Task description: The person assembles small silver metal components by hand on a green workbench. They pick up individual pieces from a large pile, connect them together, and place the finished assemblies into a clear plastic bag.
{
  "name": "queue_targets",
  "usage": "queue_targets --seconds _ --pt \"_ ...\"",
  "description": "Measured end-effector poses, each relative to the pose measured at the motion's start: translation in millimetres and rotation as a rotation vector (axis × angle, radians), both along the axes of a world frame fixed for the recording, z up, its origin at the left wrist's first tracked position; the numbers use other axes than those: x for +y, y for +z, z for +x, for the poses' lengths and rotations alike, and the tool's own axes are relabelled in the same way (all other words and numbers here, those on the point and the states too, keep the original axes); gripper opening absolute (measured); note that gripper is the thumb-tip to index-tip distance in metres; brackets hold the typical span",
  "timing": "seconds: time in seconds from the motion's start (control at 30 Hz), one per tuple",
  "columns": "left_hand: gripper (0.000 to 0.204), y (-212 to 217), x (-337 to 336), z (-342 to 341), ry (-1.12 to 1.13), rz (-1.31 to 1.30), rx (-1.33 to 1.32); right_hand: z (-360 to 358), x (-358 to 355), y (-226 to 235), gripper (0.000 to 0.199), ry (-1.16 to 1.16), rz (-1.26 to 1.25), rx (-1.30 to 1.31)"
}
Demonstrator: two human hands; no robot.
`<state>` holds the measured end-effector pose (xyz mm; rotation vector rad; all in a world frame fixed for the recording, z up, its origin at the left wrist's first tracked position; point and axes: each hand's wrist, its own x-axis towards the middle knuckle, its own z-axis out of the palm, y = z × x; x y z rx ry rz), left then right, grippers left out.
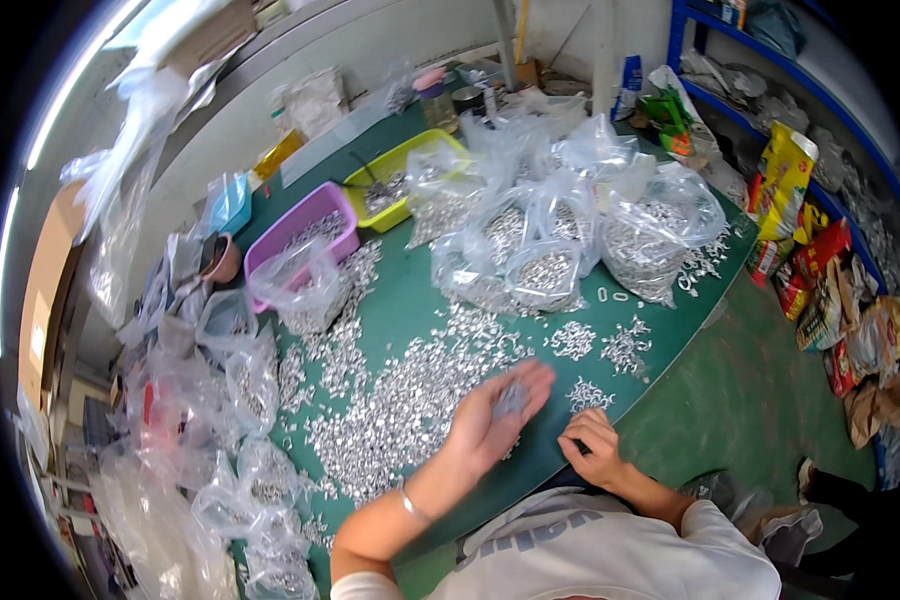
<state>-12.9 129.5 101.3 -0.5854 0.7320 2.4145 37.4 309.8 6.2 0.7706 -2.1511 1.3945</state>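
My left hand (pixel 498 412) is turned palm up over the near edge of a big heap of small silver metal pieces (pixel 400 400). Its fingers are stretched out, and a blurred grey cluster of the small metal pieces (pixel 511 398) lies in the palm. Closed, with fingertips pressed together, my right hand (pixel 592 447) is at the table's near edge, just below a small pile of curved metal pieces (pixel 590 395). Whatever its fingers may hold is hidden. Two more small piles, one of metal pieces (pixel 572 340) and another (pixel 627 347), lie farther back.
Clear plastic bags full of metal pieces (pixel 545 270) crowd the far side of the green table (pixel 400 262). A purple basin (pixel 345 243) and a yellow-green basin (pixel 450 145) stand to their left. More bags (pixel 255 385) line the left edge. Blue shelving (pixel 850 225) stands at right.
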Motion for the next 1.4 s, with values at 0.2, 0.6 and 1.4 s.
queue_targets --seconds 0.2,0.6,1.4 --pt "0.045 63.0 123.7 -154.6 -0.081 0.102 0.281 7.0 6.9 3.8 0.014 0.039 -0.039 -0.082" --pt "0.043 74.0 99.9 -128.6 -0.234 -0.037 0.632 8.3 2.6 0.9 0.012 -0.028 -0.125 -0.340" --pt "0.043 -91.1 -107.5 94.3 -0.370 -2.132 1.037 -37.4 -80.9 22.9 0.023 0.167 0.514 -0.215"
